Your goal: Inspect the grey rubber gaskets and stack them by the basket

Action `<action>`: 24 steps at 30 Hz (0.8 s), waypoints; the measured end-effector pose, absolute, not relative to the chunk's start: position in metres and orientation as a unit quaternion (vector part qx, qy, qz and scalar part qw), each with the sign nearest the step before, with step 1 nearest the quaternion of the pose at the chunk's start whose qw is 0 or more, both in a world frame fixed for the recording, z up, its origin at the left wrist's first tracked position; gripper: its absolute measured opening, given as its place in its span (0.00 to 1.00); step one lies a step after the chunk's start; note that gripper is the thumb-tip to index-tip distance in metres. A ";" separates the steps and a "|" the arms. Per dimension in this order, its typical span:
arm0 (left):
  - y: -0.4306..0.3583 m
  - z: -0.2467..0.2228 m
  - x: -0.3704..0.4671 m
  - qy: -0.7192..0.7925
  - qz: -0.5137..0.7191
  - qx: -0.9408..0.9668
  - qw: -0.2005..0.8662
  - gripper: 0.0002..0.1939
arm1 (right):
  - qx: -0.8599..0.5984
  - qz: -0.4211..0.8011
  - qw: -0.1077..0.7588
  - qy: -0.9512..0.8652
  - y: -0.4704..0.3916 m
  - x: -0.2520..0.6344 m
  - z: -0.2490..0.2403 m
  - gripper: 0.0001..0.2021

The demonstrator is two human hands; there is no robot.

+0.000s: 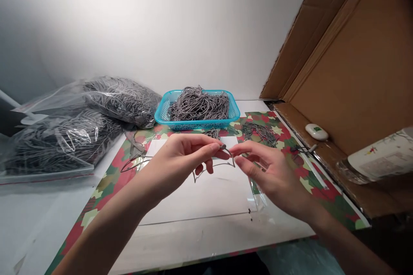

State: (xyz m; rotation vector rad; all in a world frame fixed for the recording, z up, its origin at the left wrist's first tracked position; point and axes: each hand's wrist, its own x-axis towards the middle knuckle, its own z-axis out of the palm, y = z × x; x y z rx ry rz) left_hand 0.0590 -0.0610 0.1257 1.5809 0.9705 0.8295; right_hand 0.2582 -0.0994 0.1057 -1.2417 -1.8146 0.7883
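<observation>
Grey thin elastic cord (214, 165) hangs in a loop below and between your hands, over a white sheet (206, 193); your left hand (190, 154) pinches a dark part of it between thumb and forefinger, and your right hand (266, 167), thumb and forefinger nearly together, is at its bend just beside. Beyond your hands sits a blue plastic basket (197, 123) heaped with grey cords (200, 105), and bulging clear plastic bags (67, 142) of grey cords lie to the left of your left hand.

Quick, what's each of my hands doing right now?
Left hand: closed, pinching a grey cord.
Right hand: fingertips at the cord; can't tell whether they grip it.
</observation>
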 end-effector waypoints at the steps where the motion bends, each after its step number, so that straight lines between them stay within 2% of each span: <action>1: -0.063 0.127 0.059 0.408 0.345 0.669 0.517 0.12 | -0.475 0.324 0.404 -0.712 -0.101 0.254 0.109 0.08; 5: -0.067 0.131 0.058 0.409 0.343 0.693 0.485 0.12 | -0.466 0.338 0.429 -0.696 -0.105 0.246 0.113 0.05; 11: -0.067 0.130 0.054 0.401 0.328 0.707 0.481 0.13 | -0.459 0.367 0.432 -0.685 -0.103 0.248 0.114 0.07; 18: -0.039 0.125 0.033 0.484 0.325 0.714 0.388 0.18 | -0.379 0.569 0.392 -0.616 -0.057 0.266 0.100 0.11; 20: -0.037 0.122 0.030 0.463 0.366 0.753 0.290 0.15 | -0.379 0.538 0.431 -0.618 -0.049 0.268 0.096 0.09; 22: -0.042 0.115 0.029 0.404 0.397 0.809 0.157 0.11 | -0.392 0.433 0.461 -0.668 -0.048 0.269 0.093 0.06; 24: -0.052 0.101 0.026 0.332 0.351 0.872 0.081 0.09 | -0.387 0.329 0.422 -0.751 -0.053 0.270 0.087 0.04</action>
